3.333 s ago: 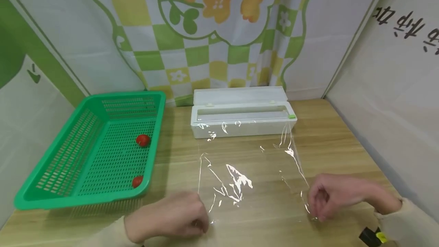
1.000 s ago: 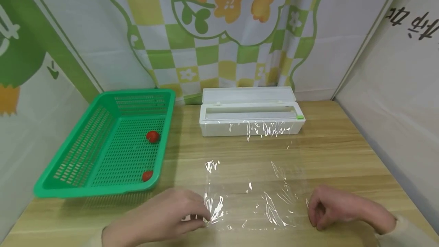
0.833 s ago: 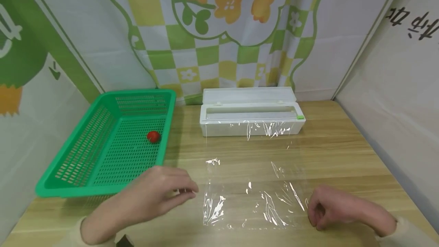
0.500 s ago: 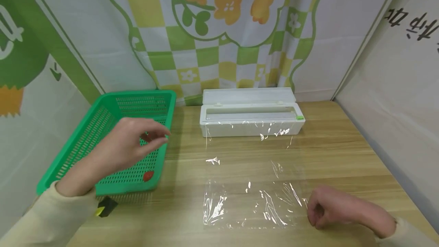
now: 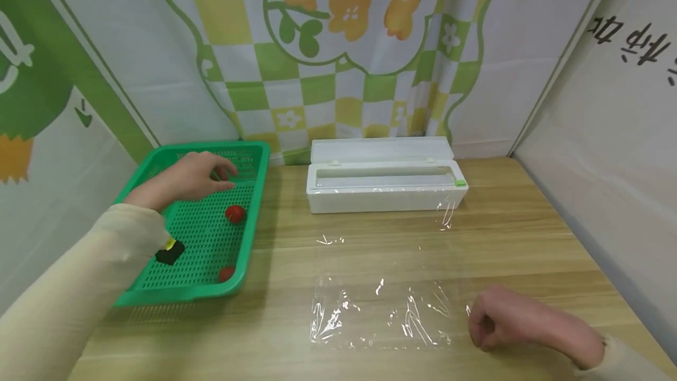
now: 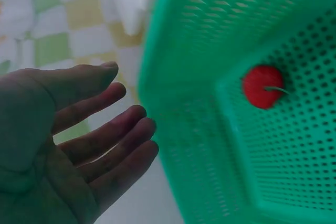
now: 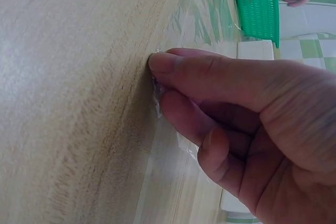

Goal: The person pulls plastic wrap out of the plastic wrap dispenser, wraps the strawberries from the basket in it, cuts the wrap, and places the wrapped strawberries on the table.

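Note:
In the head view my left hand (image 5: pixel 195 176) hovers over the far part of a green plastic basket (image 5: pixel 247 246), fingers loosely bent and holding nothing. The left wrist view shows these fingers (image 6: pixel 113 145) spread near the basket's rim. Inside lies a small round red tomato (image 5: pixel 235 213) with a thin stem, and a second tomato (image 5: pixel 226 274) is nearer the front. My right hand (image 5: pixel 508 319) pinches a corner of clear cling film (image 7: pixel 156 98) between thumb and fingers, low at the tabletop. The film (image 5: pixel 381 293) stretches across the table from a white dispenser box (image 5: pixel 386 200).
The dispenser's lid (image 5: pixel 381 149) stands raised against the patterned curtain (image 5: pixel 328 87) at the back. A green slider (image 5: pixel 460 183) sits at the box's right end. Printed walls (image 5: pixel 597 151) close in the wooden table (image 5: pixel 518 234) on both sides.
My left hand has let go of the film's left corner and moved up and left over the basket. The film now lies flatter on the table. My right hand has stayed at its corner.

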{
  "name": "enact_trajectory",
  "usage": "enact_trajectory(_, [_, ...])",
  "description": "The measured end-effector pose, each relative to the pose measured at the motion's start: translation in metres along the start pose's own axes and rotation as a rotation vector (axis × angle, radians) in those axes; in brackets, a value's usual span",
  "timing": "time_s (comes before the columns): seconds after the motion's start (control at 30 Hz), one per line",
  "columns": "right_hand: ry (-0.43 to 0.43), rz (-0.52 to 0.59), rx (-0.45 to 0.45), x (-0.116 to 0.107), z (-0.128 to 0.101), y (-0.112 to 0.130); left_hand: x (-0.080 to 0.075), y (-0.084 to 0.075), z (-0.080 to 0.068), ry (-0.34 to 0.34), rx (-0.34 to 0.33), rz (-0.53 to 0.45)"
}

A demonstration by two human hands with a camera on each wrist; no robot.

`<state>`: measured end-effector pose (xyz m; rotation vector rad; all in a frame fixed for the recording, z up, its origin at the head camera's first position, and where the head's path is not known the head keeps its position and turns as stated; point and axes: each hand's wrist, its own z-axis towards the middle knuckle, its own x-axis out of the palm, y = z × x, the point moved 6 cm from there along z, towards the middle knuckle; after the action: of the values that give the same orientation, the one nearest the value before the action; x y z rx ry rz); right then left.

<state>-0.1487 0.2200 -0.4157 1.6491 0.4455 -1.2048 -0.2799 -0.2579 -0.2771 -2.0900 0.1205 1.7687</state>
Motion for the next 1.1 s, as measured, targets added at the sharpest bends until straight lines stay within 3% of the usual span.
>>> enact_trajectory(0.13, [-0.007, 0.002, -0.004, 0.0, 0.0, -0.001, 0.017, 0.014, 0.012, 0.069, 0.001, 0.028])
enact_trajectory(0.3, [0.003, 0.044, -0.001, 0.0, -0.001, -0.002, 0.04, 0.026, 0.021, 0.174, -0.044, 0.061])
enact_trajectory(0.57, [-0.017, 0.064, -0.016, -0.002, 0.001, -0.006, 0.056, 0.035, 0.03, 0.274, -0.12, 0.036])
enact_trajectory(0.83, [-0.012, 0.08, -0.001, -0.002, 0.0, -0.009, 0.075, 0.036, 0.031, 0.459, -0.206, -0.134])
enact_trajectory(1.1, [-0.017, 0.071, -0.002, -0.002, 0.0, -0.009, 0.085, 0.031, 0.031, 0.526, -0.189, -0.215])
